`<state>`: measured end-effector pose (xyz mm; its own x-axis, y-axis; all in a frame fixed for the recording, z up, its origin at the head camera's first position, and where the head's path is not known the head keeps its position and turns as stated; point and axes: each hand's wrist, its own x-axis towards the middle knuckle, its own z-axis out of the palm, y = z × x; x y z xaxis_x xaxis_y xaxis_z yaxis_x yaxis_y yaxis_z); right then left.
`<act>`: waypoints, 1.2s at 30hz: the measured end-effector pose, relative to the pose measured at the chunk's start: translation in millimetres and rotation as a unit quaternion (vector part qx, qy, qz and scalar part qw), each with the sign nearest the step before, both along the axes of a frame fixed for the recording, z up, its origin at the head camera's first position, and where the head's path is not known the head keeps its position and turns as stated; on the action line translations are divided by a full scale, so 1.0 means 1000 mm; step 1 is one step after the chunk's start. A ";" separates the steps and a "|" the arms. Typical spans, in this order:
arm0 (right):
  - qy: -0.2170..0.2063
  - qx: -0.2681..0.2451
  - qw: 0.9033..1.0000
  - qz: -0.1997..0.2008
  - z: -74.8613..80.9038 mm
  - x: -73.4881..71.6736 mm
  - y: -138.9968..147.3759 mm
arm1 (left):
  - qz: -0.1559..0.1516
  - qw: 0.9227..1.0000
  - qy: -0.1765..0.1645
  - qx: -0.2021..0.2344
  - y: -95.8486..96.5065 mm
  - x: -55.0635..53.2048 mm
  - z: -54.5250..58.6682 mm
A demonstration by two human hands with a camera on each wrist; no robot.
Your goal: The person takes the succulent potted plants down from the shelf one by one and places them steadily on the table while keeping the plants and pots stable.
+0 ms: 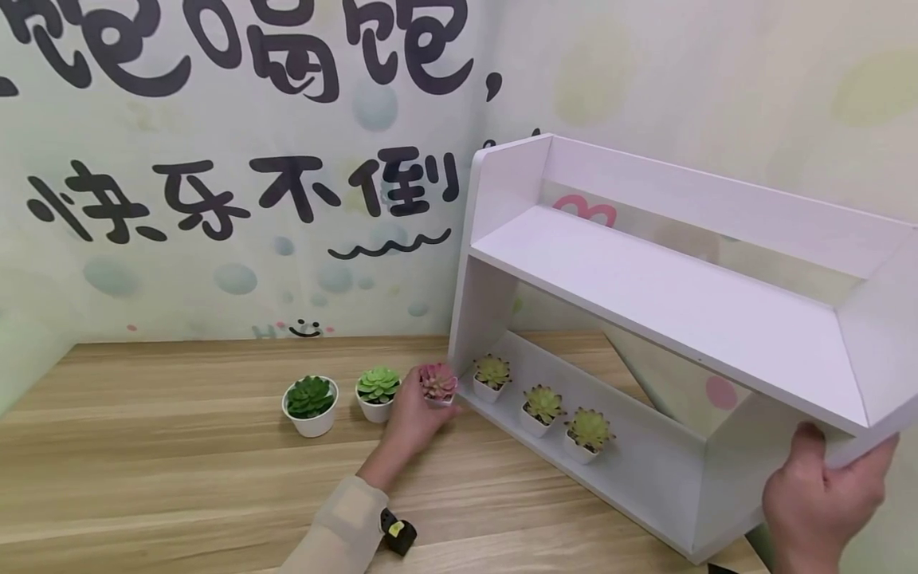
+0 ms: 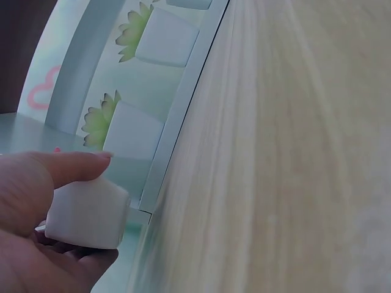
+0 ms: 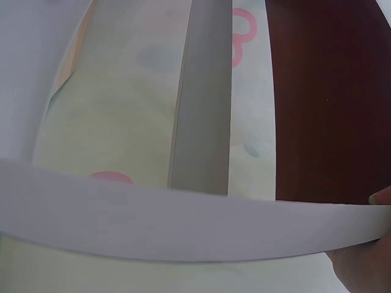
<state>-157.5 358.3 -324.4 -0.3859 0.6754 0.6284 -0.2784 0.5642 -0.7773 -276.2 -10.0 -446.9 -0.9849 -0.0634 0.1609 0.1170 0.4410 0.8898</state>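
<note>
My left hand (image 1: 410,424) holds a potted pink succulent (image 1: 438,381) just left of the white two-tier shelf (image 1: 667,307). In the left wrist view, thumb and fingers curl around its white pot (image 2: 88,213), close to the shelf's edge. My right hand (image 1: 825,498) grips the shelf's right side panel, with the thumb on the inner side. On the lower board stand three yellow-green succulents with dark tips: one at the left end (image 1: 492,373), a middle one (image 1: 543,406) and a right one (image 1: 590,433). The shelf stands at an angle to the table.
Left of my left hand, a light green succulent (image 1: 378,387) and a dark green succulent (image 1: 311,402) stand in white pots on the wood-grain table (image 1: 179,470). Behind is a wall (image 1: 237,311) with large black lettering. A black wrist device (image 1: 398,532) sits on my left wrist.
</note>
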 end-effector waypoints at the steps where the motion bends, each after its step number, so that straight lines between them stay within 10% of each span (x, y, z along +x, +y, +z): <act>1: 0.000 -0.003 1.000 0.000 0.000 0.000 0.000 | -0.001 1.000 0.000 -0.001 0.000 0.000 -0.001; 36: -0.002 -0.007 1.000 0.019 0.000 0.000 0.000 | 0.012 1.000 0.002 0.000 -0.009 -0.005 -0.016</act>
